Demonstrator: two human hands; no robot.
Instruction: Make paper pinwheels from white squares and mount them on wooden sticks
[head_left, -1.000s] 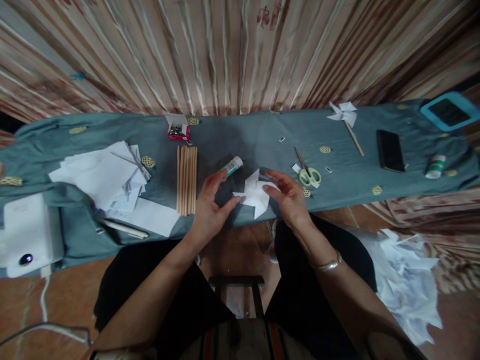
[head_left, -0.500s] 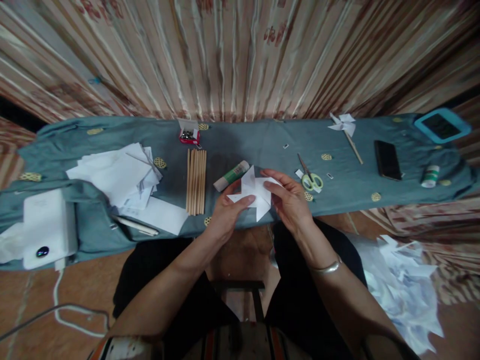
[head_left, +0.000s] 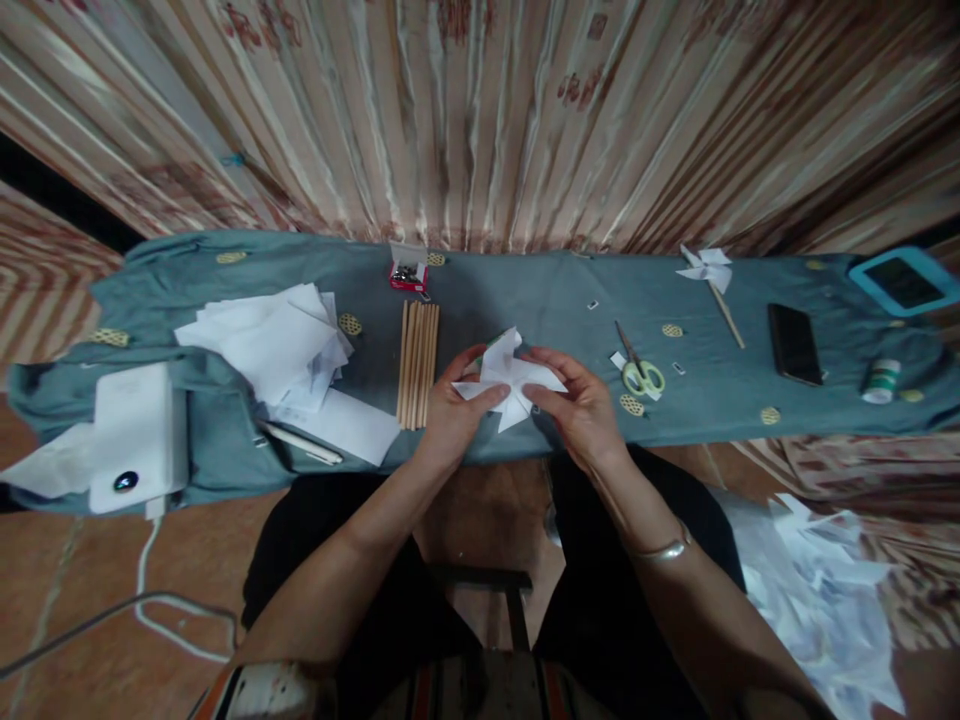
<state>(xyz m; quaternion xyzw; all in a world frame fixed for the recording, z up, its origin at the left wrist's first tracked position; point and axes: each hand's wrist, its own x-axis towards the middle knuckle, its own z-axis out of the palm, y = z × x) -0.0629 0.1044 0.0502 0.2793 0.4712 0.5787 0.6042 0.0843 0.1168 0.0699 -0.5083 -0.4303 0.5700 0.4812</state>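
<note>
Between my two hands is a white paper pinwheel, its folded blades spread and its middle facing up. My left hand pinches it from the left, thumb on top of a blade. On the other side my right hand grips it, thumb pressed near the centre and fingers underneath. A green and white glue stick lies behind the pinwheel, almost wholly hidden by it. Just left of my hands a row of thin wooden sticks lies on the cloth.
On the cloth-covered table are a small red box of metal pins, scissors, a pinwheel on a stick, a phone, stacked paper, a pen and a white device. A bag of paper pieces stands lower right.
The view has shifted, so the table things appear further right. My right thumb has moved towards the pinwheel's centre, and the pinwheel has turned slightly, covering more of the glue stick.
</note>
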